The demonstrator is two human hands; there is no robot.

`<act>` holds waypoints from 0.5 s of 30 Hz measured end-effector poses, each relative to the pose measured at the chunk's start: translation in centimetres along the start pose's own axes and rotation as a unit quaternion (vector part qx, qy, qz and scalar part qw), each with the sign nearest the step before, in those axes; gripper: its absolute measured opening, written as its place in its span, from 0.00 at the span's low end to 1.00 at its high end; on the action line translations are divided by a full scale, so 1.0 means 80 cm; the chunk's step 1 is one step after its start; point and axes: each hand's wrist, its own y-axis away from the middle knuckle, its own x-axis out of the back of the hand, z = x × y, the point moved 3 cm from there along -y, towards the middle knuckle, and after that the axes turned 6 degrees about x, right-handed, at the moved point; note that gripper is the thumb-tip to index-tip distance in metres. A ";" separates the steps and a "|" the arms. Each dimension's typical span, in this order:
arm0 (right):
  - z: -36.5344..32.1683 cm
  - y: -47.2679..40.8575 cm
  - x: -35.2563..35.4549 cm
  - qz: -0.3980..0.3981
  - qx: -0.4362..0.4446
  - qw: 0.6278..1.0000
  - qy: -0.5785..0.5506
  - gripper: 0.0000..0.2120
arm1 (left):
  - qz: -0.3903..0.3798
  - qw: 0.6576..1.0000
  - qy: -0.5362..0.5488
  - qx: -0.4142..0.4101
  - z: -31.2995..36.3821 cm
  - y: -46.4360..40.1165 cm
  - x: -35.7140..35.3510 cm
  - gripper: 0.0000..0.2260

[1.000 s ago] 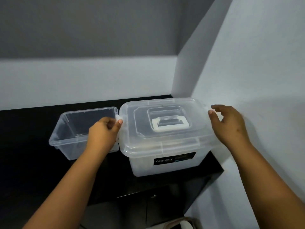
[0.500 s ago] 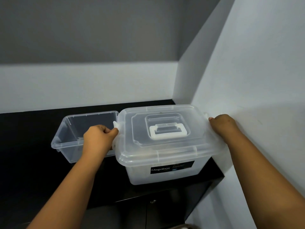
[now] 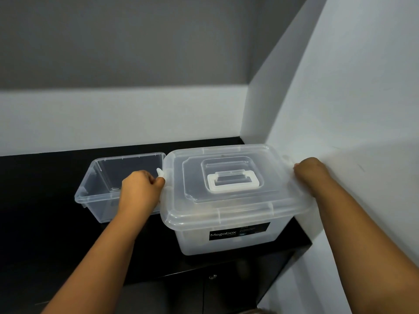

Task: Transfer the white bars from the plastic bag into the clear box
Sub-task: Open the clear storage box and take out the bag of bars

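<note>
A large clear lidded box [image 3: 226, 214] with a white handle and a black "Megabox" label sits on a black cabinet top in the corner. My left hand [image 3: 140, 189] grips the latch on the box's left end, fingers curled round it. My right hand [image 3: 309, 173] grips the latch on the right end, close to the wall. The lid is on. A smaller clear box [image 3: 95, 189] without a lid stands just left of it, partly behind my left hand. No plastic bag or white bars show clearly; the big box's contents are blurred.
The black cabinet top [image 3: 45, 234] runs left, with cabinet doors and a small knob [image 3: 212, 277] below the front edge. White walls close in behind and on the right, right beside the big box.
Both hands went from reaching at the ends of the big box to curling round its side latches. The box now sits slightly nearer the cabinet's front edge.
</note>
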 end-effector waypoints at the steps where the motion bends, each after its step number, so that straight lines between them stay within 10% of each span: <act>1: -0.001 0.000 0.000 0.000 -0.006 1.000 -0.005 0.14 | 0.000 1.000 0.001 0.001 -0.001 0.000 0.000 0.14; 15: -0.009 0.008 0.001 -0.006 -0.027 0.999 -0.028 0.16 | 0.008 0.999 0.028 0.017 -0.011 0.008 0.001 0.15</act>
